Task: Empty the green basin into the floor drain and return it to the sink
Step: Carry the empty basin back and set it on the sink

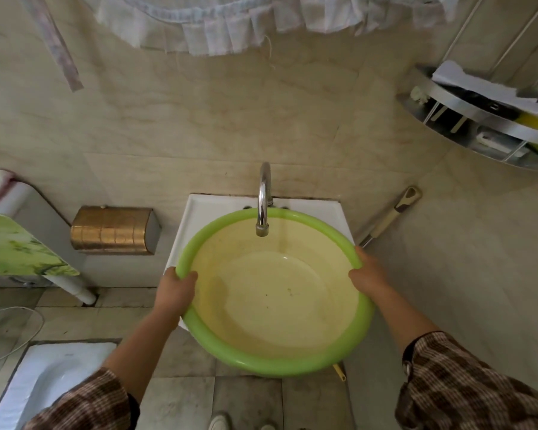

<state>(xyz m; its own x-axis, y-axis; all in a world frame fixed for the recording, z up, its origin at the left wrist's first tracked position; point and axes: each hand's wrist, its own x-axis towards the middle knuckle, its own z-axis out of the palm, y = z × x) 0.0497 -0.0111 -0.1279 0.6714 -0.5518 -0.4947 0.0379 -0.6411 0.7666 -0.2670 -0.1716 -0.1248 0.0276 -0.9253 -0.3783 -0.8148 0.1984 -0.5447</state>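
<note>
Green basin [274, 364] sits over the white sink [199, 212], its far rim under the chrome faucet [264, 200] and its near rim jutting well past the sink's front edge toward the person. Both hands grip it at opposite sides: the left hand [176, 290] is closed over the left rim with the thumb inside the bowl, and the right hand [368, 273] is closed over the right rim in the same way. The mouth faces upward, tipped a little toward the camera; being round, the basin has no long axis to speak of. A shallow pool of water appears to lie in the yellowish bottom, with a few dark specks in it, though its depth is hard to judge. That suggests the first step is in hand: lifting the basin off the sink, with nothing poured yet. The next move likely calls for keeping the rim level while drawing it clear of the faucet spout, then turning toward the tiled floor [180, 398]. No floor drain can be made out in this view, so where to pour cannot be told.
</note>
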